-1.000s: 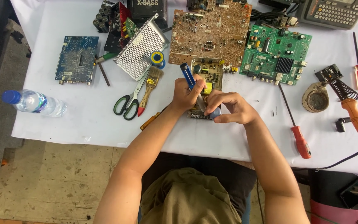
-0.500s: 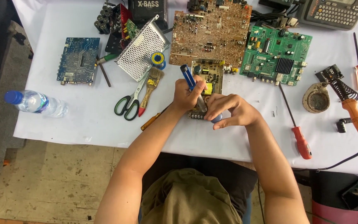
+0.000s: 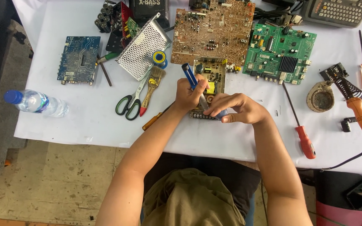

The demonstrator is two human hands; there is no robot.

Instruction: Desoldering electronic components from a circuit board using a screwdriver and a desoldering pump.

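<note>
Bright even daylight, soft shadows, sharp pic, no glare.

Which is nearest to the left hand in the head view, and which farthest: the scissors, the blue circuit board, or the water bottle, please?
From the left hand:
1. Scissors, just to its left.
2. Blue circuit board, farther left and up.
3. Water bottle, at the table's left edge.

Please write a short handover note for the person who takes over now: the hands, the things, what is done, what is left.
Left hand: grips a blue-handled tool, tip down on the small yellowish circuit board.
Right hand: fingers rest on the near edge of that board, steadying it.
Nearby: red-handled screwdriver to the right, orange-handled soldering iron further right, green-handled scissors to the left.
Done: board is on the white table, tool applied.
Left: cannot tell how far the work is.
</note>
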